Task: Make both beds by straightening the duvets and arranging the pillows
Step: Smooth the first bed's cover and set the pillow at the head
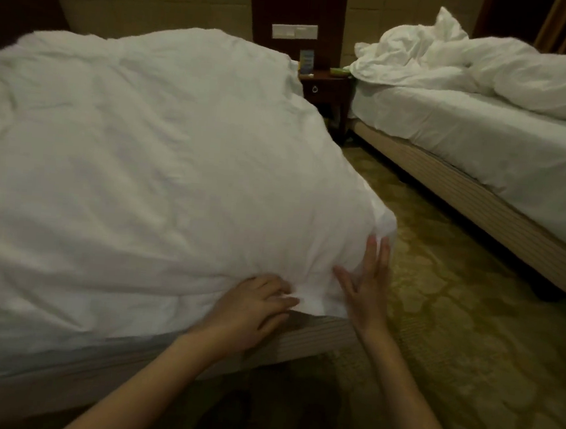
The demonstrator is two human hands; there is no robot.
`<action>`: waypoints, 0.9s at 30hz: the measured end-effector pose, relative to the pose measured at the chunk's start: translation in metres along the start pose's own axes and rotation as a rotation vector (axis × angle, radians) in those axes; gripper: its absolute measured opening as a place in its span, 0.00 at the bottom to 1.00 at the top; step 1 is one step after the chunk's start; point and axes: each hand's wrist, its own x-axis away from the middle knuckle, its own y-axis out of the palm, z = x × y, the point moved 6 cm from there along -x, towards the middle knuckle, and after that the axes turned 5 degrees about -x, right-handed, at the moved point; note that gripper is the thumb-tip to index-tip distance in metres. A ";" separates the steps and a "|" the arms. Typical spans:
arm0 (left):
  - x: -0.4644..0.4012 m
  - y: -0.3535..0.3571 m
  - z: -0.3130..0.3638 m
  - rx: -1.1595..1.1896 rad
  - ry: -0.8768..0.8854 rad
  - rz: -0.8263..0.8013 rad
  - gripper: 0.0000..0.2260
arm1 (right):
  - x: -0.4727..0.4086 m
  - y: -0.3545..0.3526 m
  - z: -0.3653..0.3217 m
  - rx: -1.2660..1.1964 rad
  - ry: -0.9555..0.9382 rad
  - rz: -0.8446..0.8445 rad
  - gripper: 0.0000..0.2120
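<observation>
I press both hands, left hand (253, 305) and right hand (366, 286), fingers spread, on the duvet (142, 167) corner; nightstand (323, 88) and rumpled second bed (470, 128) beyond

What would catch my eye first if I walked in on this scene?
Most likely the big white duvet spread over the near bed, with both hands at its foot corner: the left hand lies on the hem and the right hand presses flat against the corner. Next, the far bed on the right, where a rumpled duvet is heaped at the head, leaving the sheet bare.
</observation>
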 end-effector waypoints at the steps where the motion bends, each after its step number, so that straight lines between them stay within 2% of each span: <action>1: 0.010 -0.014 -0.002 -0.030 -0.006 0.050 0.15 | 0.000 -0.003 -0.013 0.028 -0.058 0.001 0.38; 6: 0.057 -0.088 -0.017 -0.241 -0.058 0.199 0.16 | 0.001 0.018 -0.086 0.192 -0.335 -0.086 0.32; 10: 0.110 -0.134 -0.063 -0.380 -0.274 0.243 0.19 | 0.013 0.048 -0.133 0.345 -0.470 -0.134 0.31; 15: 0.191 -0.169 -0.119 -0.501 -0.528 0.202 0.19 | 0.041 0.082 -0.198 0.333 -0.671 -0.138 0.26; 18: 0.226 -0.192 -0.138 -0.568 -0.595 0.209 0.19 | 0.060 0.112 -0.241 0.296 -0.773 -0.176 0.26; 22: 0.260 -0.225 -0.156 -0.651 -0.601 0.305 0.16 | 0.085 0.158 -0.297 0.267 -0.862 -0.266 0.26; 27: 0.295 -0.269 -0.188 -0.655 -0.703 0.372 0.17 | 0.110 0.213 -0.364 0.198 -0.869 -0.387 0.34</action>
